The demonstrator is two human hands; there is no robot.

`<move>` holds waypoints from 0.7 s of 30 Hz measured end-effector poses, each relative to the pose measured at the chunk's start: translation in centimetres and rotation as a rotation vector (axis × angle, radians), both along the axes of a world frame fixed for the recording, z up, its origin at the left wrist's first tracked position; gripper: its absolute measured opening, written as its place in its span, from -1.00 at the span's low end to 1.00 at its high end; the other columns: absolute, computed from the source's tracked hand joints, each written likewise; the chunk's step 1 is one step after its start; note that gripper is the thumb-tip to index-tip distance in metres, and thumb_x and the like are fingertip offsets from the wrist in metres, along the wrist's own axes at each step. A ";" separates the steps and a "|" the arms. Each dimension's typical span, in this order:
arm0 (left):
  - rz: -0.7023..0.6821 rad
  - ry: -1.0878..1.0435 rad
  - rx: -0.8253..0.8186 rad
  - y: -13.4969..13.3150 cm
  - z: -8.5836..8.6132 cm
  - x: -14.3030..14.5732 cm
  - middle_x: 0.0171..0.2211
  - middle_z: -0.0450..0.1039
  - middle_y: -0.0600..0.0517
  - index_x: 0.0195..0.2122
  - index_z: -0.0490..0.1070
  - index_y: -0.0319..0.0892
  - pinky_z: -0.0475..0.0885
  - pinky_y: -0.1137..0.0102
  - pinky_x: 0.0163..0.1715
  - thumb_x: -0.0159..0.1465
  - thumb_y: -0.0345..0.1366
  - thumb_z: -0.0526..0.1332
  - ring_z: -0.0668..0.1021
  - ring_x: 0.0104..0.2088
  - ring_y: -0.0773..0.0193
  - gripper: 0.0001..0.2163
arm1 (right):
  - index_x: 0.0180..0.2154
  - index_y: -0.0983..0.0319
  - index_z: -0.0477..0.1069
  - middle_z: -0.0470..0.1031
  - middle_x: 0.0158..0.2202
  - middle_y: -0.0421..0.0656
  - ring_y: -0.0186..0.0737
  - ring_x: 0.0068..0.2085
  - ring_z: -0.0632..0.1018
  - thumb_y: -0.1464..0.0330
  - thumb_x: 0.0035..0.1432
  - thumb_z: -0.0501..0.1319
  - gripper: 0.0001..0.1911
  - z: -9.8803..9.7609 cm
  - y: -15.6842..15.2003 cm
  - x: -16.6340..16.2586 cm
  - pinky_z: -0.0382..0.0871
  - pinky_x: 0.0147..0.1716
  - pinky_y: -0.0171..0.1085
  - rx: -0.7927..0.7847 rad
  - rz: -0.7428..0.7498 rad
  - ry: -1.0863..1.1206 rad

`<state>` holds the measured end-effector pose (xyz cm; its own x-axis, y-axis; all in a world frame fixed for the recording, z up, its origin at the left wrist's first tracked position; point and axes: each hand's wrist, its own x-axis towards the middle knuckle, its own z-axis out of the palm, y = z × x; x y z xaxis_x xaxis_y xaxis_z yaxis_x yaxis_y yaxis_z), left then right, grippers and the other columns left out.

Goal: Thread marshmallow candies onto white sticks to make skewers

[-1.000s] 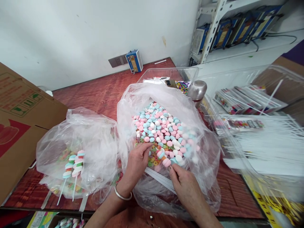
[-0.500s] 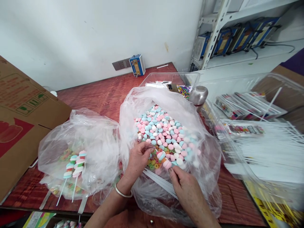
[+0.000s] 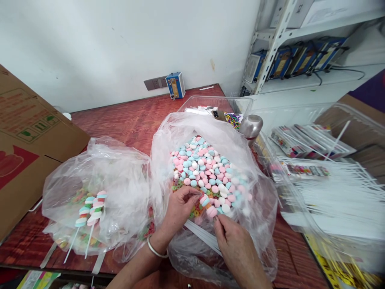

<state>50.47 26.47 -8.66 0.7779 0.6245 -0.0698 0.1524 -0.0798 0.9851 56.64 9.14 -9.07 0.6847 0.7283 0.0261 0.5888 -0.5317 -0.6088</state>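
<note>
A candy skewer [image 3: 208, 205] with pink, blue and orange pieces is held over the candy-filled plastic bag [image 3: 180, 128]. My right hand [image 3: 237, 243] is closed on its lower end, just below a pink piece. At the upper end, thumb and forefinger of my left hand [image 3: 182, 206] are pinched together; what sits between them is too small to make out. Below the hands lie pink, blue and white marshmallow-like candies [image 3: 207, 164] and small ring gummies [image 3: 197, 212]. White sticks [image 3: 203, 237] rest on the bag's near side, partly under my right hand.
Two finished-looking candy skewers [image 3: 95, 208] lie on another plastic bag [image 3: 120, 172] at left, beside a cardboard box [image 3: 36, 132]. A clear bin [image 3: 296, 212] with white sticks stands at right. Behind are a metal flask [image 3: 251, 125] and a blue device [image 3: 176, 85].
My left fingertips have moved right and slightly down, up against the skewer's upper end. My right hand keeps hold of the lower end. The camera view has shifted slightly.
</note>
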 end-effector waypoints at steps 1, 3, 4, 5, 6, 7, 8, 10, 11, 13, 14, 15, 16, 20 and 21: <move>0.006 -0.028 -0.026 -0.2 -0.1 0.0 -0.35 0.56 0.00 -0.33 0.52 -0.19 0.49 0.37 -0.25 0.16 -0.22 0.32 0.56 -0.32 0.26 -0.85 | -0.41 0.21 0.41 0.52 -0.47 -0.13 -0.21 -0.46 0.52 0.39 0.32 -0.05 -0.67 0.1 0.1 0.0 0.19 -0.47 -0.31 0.016 -0.001 0.009; 0.058 -0.111 -0.200 -0.6 -0.1 0.1 -0.37 0.52 0.04 -0.33 0.47 -0.19 0.47 0.41 -0.28 0.17 -0.19 0.34 0.54 -0.34 0.31 -0.82 | -0.25 0.24 0.48 0.56 -0.36 -0.08 -0.17 -0.34 0.57 0.43 0.30 -0.07 -0.67 0.2 0.2 -0.1 0.31 -0.38 -0.32 0.070 0.030 0.038; 0.105 -0.164 -0.322 -0.8 -0.1 0.3 -0.38 0.49 0.07 -0.34 0.44 -0.19 0.46 0.43 -0.29 0.16 -0.18 0.35 0.53 -0.35 0.34 -0.80 | -0.15 0.25 0.48 0.58 -0.28 -0.05 -0.15 -0.26 0.59 0.43 0.30 -0.08 -0.64 0.2 0.3 -0.2 0.36 -0.30 -0.31 0.101 0.057 0.059; 0.154 -0.213 -0.443 -1.0 0.0 0.4 -0.39 0.46 0.09 -0.33 0.41 -0.18 0.46 0.45 -0.30 0.15 -0.18 0.37 0.52 -0.36 0.36 -0.79 | -0.06 0.25 0.47 0.58 -0.20 -0.03 -0.15 -0.17 0.59 0.43 0.32 -0.09 -0.61 0.2 0.3 -0.2 0.39 -0.22 -0.31 0.128 0.082 0.081; 0.190 -0.253 -0.551 -1.1 0.2 0.5 -0.38 0.45 0.11 -0.30 0.40 -0.16 0.46 0.45 -0.29 0.13 -0.20 0.38 0.52 -0.35 0.37 -0.77 | 0.01 0.25 0.45 0.58 -0.12 -0.01 -0.15 -0.10 0.59 0.41 0.34 -0.11 -0.59 0.2 0.3 -0.3 0.41 -0.15 -0.30 0.146 0.096 0.102; 0.204 -0.277 -0.641 -1.3 0.5 0.7 -0.36 0.44 0.11 -0.26 0.40 -0.15 0.47 0.44 -0.28 0.12 -0.21 0.39 0.52 -0.35 0.37 -0.75 | 0.06 0.25 0.43 0.58 -0.06 0.00 -0.14 -0.05 0.59 0.40 0.36 -0.11 -0.58 0.1 0.3 -0.5 0.42 -0.12 -0.30 0.153 0.099 0.121; 0.191 -0.281 -0.710 -1.5 0.8 0.8 -0.33 0.44 0.09 -0.21 0.40 -0.15 0.48 0.42 -0.27 0.12 -0.21 0.39 0.52 -0.34 0.36 -0.73 | 0.08 0.25 0.41 0.58 -0.03 0.00 -0.14 -0.04 0.59 0.38 0.37 -0.12 -0.57 0.0 0.3 -0.6 0.43 -0.12 -0.30 0.151 0.095 0.137; 0.119 -0.254 -0.794 -1.9 1.5 0.9 -0.27 0.45 0.00 -0.13 0.42 -0.17 0.50 0.36 -0.25 0.17 -0.16 0.34 0.54 -0.30 0.30 -0.70 | 0.07 0.24 0.42 0.61 -0.08 -0.01 -0.12 -0.12 0.63 0.35 0.39 -0.13 -0.57 -0.1 0.2 -0.9 0.45 -0.22 -0.30 0.127 0.087 0.152; 0.082 -0.236 -0.814 -2.2 1.7 1.0 -0.24 0.46 -0.04 -0.13 0.43 -0.19 0.50 0.33 -0.24 0.20 -0.13 0.29 0.54 -0.29 0.26 -0.71 | 0.05 0.24 0.43 0.63 -0.15 -0.02 -0.12 -0.20 0.65 0.35 0.39 -0.14 -0.57 -0.2 0.2 -1.0 0.45 -0.30 -0.30 0.115 0.077 0.143; 0.044 -0.215 -0.827 -2.7 2.0 1.0 -0.21 0.46 -0.09 -0.19 0.42 -0.20 0.51 0.29 -0.24 0.26 -0.07 0.21 0.55 -0.27 0.22 -0.71 | 0.00 0.23 0.45 0.65 -0.28 -0.06 -0.12 -0.34 0.65 0.33 0.40 -0.15 -0.57 -0.4 0.2 -1.2 0.41 -0.43 -0.31 0.100 0.056 0.107; 0.041 -0.214 -0.827 -3.0 2.1 1.1 -0.21 0.46 -0.10 -0.22 0.40 -0.19 0.51 0.27 -0.23 0.27 -0.06 0.19 0.56 -0.27 0.21 -0.72 | -0.03 0.22 0.46 0.64 -0.33 -0.07 -0.13 -0.38 0.64 0.32 0.40 -0.16 -0.57 -0.5 0.2 -1.3 0.38 -0.47 -0.32 0.095 0.043 0.088; 0.049 -0.217 -0.825 -3.4 2.1 1.1 -0.21 0.46 -0.10 -0.24 0.39 -0.18 0.52 0.26 -0.23 0.27 -0.05 0.18 0.56 -0.28 0.21 -0.73 | -0.07 0.21 0.46 0.63 -0.37 -0.09 -0.13 -0.42 0.64 0.32 0.40 -0.16 -0.57 -0.5 0.2 -1.3 0.36 -0.50 -0.32 0.089 0.031 0.070; 0.068 -0.224 -0.824 -3.8 2.1 1.2 -0.23 0.46 -0.08 -0.27 0.37 -0.18 0.52 0.25 -0.22 0.27 -0.05 0.18 0.55 -0.29 0.22 -0.73 | -0.10 0.20 0.46 0.63 -0.40 -0.10 -0.13 -0.44 0.63 0.31 0.40 -0.17 -0.57 -0.5 0.2 -1.4 0.34 -0.52 -0.33 0.081 0.023 0.057; 0.129 -0.242 -0.798 -5.5 1.6 1.4 -0.32 0.45 -0.02 -0.30 0.35 -0.17 0.51 0.28 -0.19 0.27 -0.06 0.15 0.54 -0.32 0.27 -0.74 | -0.13 0.19 0.48 0.63 -0.40 -0.09 -0.11 -0.42 0.64 0.30 0.41 -0.18 -0.56 -0.6 0.7 -1.6 0.29 -0.53 -0.33 0.023 0.002 0.023; 0.131 -0.229 -0.738 -5.8 1.3 1.4 -0.32 0.45 -0.02 -0.30 0.35 -0.17 0.51 0.29 -0.21 0.28 -0.05 0.12 0.54 -0.32 0.26 -0.73 | -0.12 0.19 0.48 0.63 -0.39 -0.08 -0.11 -0.43 0.63 0.29 0.40 -0.16 -0.56 -0.6 0.9 -1.6 0.27 -0.53 -0.33 0.016 -0.003 0.023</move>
<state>51.88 20.63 -7.32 0.7460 0.5671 -0.3491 -0.0985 0.6124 0.7844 55.04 10.05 -9.66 0.6871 0.7262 0.0216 0.5731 -0.5235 -0.6305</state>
